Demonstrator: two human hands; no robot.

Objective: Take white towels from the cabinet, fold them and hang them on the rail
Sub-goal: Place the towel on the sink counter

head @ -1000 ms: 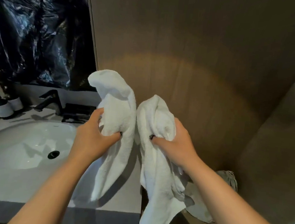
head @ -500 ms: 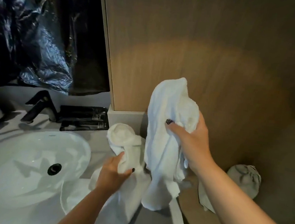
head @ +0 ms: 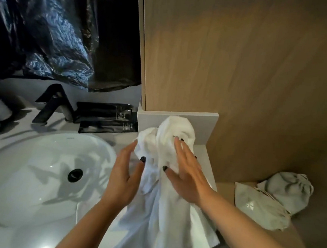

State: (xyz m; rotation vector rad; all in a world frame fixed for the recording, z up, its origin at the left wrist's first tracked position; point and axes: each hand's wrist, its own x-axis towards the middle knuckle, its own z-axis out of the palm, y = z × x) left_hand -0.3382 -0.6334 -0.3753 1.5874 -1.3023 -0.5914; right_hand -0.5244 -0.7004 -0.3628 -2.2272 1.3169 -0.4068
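Neither hand has a real grip at this moment: both lie spread on the white towels (head: 165, 192), fingers straight. Her left hand (head: 124, 176) rests along the left edge of the cloth, thumb tip touching it, palm turned inward. Her right hand (head: 187, 176) lies flat on top of the bundle, its fingers (head: 178, 146) reaching up toward the bunched upper end. Whether any finger is pinching a fold underneath, I cannot tell.

White cloth lies rumpled in a long heap on the bench (head: 205, 156), just right of the basin (head: 37, 172). Its upper end is bunched against the low grey upstand below the wooden panel (head: 222, 60), and its lower end trails off the front edge of the bench toward the person. It looks like two pieces side by side, though the folds blur together.

Behind the basin stands a black tap (head: 52, 103), with flat black packets (head: 106, 119) just beside it against the wall. Black plastic sheeting (head: 58, 27) covers the wall above. Down on the right, on a lower brown surface apart from the bench, sits a crumpled pale bag (head: 270, 198).
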